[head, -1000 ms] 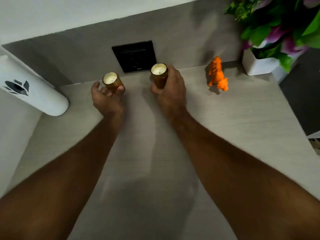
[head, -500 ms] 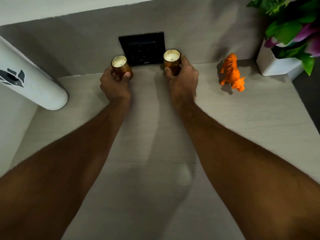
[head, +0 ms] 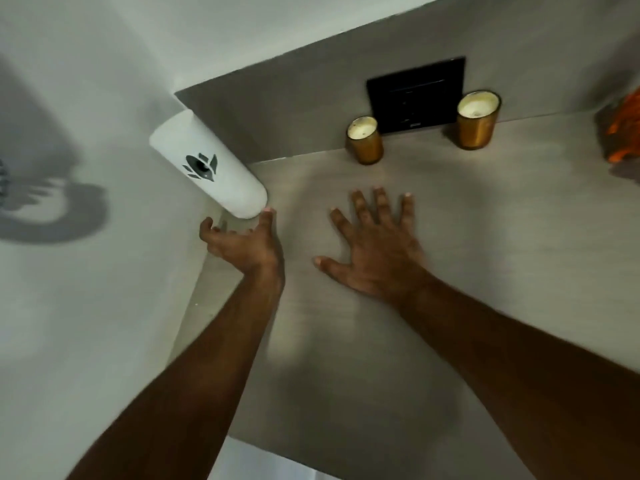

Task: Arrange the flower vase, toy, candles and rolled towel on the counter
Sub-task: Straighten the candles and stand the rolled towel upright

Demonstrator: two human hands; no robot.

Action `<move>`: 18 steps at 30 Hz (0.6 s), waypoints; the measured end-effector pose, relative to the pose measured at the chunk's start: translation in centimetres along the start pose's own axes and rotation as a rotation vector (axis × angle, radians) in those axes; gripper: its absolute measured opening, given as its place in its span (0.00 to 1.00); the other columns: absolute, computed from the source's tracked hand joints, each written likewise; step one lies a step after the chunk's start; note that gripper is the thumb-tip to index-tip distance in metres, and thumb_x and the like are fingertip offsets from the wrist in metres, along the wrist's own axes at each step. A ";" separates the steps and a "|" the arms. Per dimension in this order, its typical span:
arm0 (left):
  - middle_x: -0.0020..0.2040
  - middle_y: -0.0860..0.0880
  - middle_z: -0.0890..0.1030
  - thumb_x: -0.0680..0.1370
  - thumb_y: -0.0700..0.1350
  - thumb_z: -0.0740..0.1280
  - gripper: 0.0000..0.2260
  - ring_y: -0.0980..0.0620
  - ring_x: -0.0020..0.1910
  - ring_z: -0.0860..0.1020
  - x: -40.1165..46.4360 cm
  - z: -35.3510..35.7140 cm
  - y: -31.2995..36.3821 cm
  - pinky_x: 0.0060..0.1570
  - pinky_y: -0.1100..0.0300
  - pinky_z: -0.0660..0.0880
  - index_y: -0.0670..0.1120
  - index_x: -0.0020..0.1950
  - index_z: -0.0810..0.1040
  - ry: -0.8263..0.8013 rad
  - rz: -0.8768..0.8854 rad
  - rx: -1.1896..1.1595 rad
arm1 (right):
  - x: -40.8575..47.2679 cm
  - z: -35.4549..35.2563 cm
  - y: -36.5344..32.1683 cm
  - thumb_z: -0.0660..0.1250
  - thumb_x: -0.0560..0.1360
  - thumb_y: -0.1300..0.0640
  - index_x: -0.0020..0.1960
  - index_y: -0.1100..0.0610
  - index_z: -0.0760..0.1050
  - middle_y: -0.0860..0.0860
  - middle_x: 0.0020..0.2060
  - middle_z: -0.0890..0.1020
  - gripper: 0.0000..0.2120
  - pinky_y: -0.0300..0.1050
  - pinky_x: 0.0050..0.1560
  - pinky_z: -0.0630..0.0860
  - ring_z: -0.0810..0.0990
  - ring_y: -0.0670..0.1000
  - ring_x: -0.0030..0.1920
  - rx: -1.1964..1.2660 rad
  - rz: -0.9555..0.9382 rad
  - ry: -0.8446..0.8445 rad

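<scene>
The grey counter [head: 415, 323] meets a white wall at 9 o'clock. Two candles [head: 365, 140] [head: 478, 119] flank a black wall plate [head: 417, 90] at 12 o'clock. Orange toy [head: 625, 133]: 2 o'clock, cropped. Left hand [head: 242, 242], fingers spread, cups beneath the white cylinder [head: 207, 164]. Right hand [head: 375, 247] lies flat, empty.

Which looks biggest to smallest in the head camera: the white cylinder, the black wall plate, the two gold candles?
1. White cylinder, clearly largest, though it sits nearer the camera.
2. Black wall plate.
3. Right candle and left candle: the right looks slightly bigger, but they may well match, so I would not rank them.
</scene>
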State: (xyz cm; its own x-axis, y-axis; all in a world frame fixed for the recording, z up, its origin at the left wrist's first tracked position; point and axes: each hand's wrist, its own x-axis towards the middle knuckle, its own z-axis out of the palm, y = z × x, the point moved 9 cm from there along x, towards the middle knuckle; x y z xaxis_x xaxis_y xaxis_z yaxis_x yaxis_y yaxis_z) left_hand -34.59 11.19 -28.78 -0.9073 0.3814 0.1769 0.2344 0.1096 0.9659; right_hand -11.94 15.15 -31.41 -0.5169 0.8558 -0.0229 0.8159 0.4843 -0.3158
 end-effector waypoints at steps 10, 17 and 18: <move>0.62 0.43 0.74 0.64 0.44 0.80 0.36 0.42 0.59 0.76 6.1 4.3 0.9 0.63 0.47 0.76 0.42 0.68 0.67 0.008 0.084 0.057 | 0.9 0.8 0.1 0.38 0.67 0.18 0.79 0.41 0.42 0.52 0.82 0.45 0.46 0.74 0.74 0.36 0.39 0.61 0.80 -0.034 0.070 0.019; 0.62 0.44 0.74 0.63 0.47 0.82 0.36 0.41 0.59 0.77 8.8 5.9 -0.1 0.61 0.51 0.76 0.45 0.65 0.68 0.097 0.022 0.131 | 0.9 0.6 0.0 0.39 0.68 0.19 0.78 0.40 0.39 0.52 0.81 0.42 0.45 0.74 0.74 0.37 0.37 0.61 0.80 -0.038 0.068 -0.014; 0.62 0.44 0.74 0.63 0.47 0.82 0.35 0.40 0.59 0.77 9.0 6.1 -0.2 0.61 0.51 0.76 0.45 0.65 0.68 0.113 0.010 0.145 | 0.9 0.5 0.0 0.39 0.68 0.19 0.78 0.40 0.39 0.52 0.81 0.42 0.45 0.74 0.75 0.38 0.36 0.61 0.80 -0.041 0.065 -0.021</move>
State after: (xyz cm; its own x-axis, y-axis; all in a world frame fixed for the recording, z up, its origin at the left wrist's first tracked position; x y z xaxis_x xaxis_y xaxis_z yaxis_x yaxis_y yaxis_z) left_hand -40.65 20.16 -28.54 -0.9361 0.2789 0.2144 0.2842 0.2403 0.9282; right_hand -12.53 15.85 -31.94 -0.4671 0.8820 -0.0625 0.8579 0.4349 -0.2737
